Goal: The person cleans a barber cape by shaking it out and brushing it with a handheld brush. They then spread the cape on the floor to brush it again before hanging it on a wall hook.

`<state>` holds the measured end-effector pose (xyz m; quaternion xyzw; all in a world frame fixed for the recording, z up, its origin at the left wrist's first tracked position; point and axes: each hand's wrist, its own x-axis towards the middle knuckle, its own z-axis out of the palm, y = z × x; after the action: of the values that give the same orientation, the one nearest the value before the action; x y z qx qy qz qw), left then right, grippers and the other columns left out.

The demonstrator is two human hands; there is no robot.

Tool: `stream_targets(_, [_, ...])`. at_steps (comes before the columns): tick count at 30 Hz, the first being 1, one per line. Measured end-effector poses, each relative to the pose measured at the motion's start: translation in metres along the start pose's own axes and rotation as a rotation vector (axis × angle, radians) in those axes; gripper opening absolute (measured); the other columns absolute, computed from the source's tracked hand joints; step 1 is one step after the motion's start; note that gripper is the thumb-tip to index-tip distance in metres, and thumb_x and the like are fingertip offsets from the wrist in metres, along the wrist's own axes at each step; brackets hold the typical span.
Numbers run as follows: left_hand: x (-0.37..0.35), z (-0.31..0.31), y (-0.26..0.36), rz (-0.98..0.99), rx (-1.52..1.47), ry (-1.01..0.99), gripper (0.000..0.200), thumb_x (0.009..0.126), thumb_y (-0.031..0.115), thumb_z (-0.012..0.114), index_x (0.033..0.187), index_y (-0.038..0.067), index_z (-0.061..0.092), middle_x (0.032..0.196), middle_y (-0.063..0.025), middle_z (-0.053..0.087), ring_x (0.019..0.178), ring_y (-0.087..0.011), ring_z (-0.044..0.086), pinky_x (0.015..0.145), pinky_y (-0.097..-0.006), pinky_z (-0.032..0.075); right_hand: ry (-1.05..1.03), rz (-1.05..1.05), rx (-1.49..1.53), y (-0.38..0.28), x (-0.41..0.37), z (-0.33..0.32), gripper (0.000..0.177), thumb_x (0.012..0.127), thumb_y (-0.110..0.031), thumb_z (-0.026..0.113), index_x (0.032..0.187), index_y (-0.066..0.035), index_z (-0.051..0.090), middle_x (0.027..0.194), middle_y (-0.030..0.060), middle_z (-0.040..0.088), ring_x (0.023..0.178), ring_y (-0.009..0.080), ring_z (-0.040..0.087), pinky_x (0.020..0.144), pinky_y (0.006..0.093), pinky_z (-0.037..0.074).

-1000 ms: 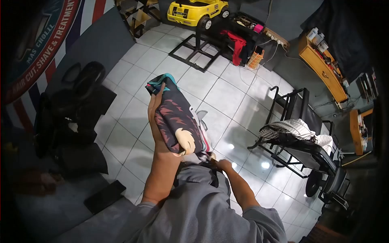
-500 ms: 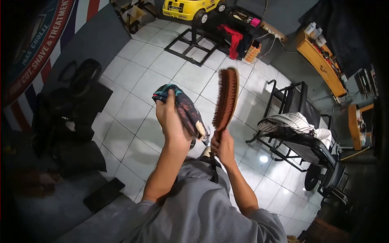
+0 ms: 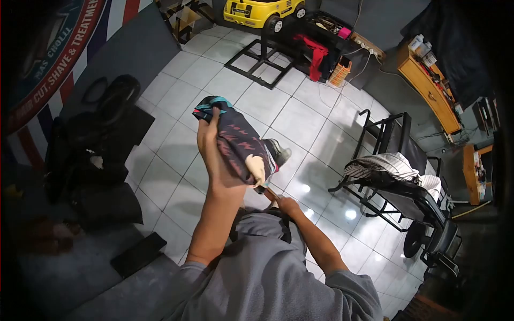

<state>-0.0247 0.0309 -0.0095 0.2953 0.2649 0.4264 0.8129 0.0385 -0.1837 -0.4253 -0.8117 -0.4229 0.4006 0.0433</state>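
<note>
My left hand [image 3: 209, 134] is closed around a bundled dark cloth [image 3: 235, 142] with red marks, a teal patch at its far end and a cream patch near me. The thumb presses on top of the cloth. My right hand [image 3: 288, 205], lower and to the right, grips the wooden handle of a brush [image 3: 271, 193]. Only a short piece of that handle shows; the bristled head is hidden behind the cloth. Both hands are held up in front of my grey shirt, above the tiled floor.
A black barber chair [image 3: 396, 187] with a striped cloth [image 3: 393, 165] over it stands at right. Beyond it hangs a wooden shelf [image 3: 428, 91]. A black metal frame [image 3: 259, 64] and yellow toy car [image 3: 257, 13] are ahead; black seats [image 3: 101, 155] line the left.
The brush has swung from upright beside the cloth to down behind it, with my right hand lower. My left hand has moved slightly left and forward, and the cloth hangs looser.
</note>
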Motion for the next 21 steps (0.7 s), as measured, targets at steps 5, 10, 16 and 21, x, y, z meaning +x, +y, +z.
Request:
stream_targets(5, [0.003,-0.027,0.001,0.164,0.162,0.041,0.021,0.089,0.026,0.057,0.088,0.006,0.049,0.082,-0.0043,0.048,0.072,-0.014,0.052,0.063,-0.028,0.045,-0.175,0.28,0.08,0.045,-0.028,0.025,0.06,0.087,-0.053,0.037,0.104,-0.001,0.062,0.102,0.0211,0.063,0.095,0.0363,0.061,0.079,0.0432,0.05])
stream_targets(10, [-0.006,-0.014,0.004,0.103,0.261,0.131,0.019,0.086,0.017,0.062,0.087,0.009,0.045,0.075,0.0002,0.047,0.06,-0.0082,0.048,0.053,-0.0225,0.04,0.201,0.249,0.509,-0.01,-0.047,-0.06,0.055,0.08,-0.052,0.056,0.09,0.003,0.06,0.086,0.015,0.061,0.078,0.0256,0.059,0.065,0.0379,0.046])
stream_targets(16, [-0.004,-0.046,-0.026,-0.061,0.314,0.22,0.034,0.083,0.021,0.067,0.09,0.009,0.035,0.074,-0.0012,0.045,0.06,-0.0084,0.048,0.052,-0.0235,0.042,0.569,-0.557,0.981,-0.145,-0.127,-0.194,0.071,0.053,-0.034,0.088,0.105,-0.001,0.054,0.091,0.0049,0.053,0.084,0.016,0.049,0.078,0.0286,0.04])
stream_targets(21, [0.001,-0.068,-0.054,-0.059,0.149,0.213,0.036,0.084,0.013,0.064,0.097,0.007,0.03,0.086,-0.008,0.049,0.068,-0.0145,0.054,0.056,-0.0271,0.049,0.863,-0.55,0.749,-0.186,-0.133,-0.192,0.026,0.07,-0.011,0.074,0.084,-0.001,0.055,0.07,0.0026,0.049,0.059,0.01,0.046,0.052,0.0231,0.039])
